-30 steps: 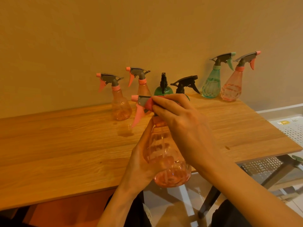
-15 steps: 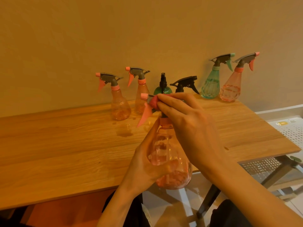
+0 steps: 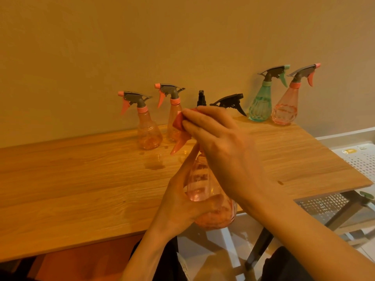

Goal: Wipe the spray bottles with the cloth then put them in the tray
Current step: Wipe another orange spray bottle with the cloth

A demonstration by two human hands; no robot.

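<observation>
Gripped around its belly by the left hand (image 3: 183, 207), the ribbed clear pink plastic spray bottle (image 3: 205, 191) hung over the wooden table's (image 3: 81, 189) front edge while the right hand (image 3: 221, 147) pinched a small pink cloth (image 3: 179, 123) over its trigger head, which probably wanted firm, steady support below as the cloth worked every crevice.
</observation>
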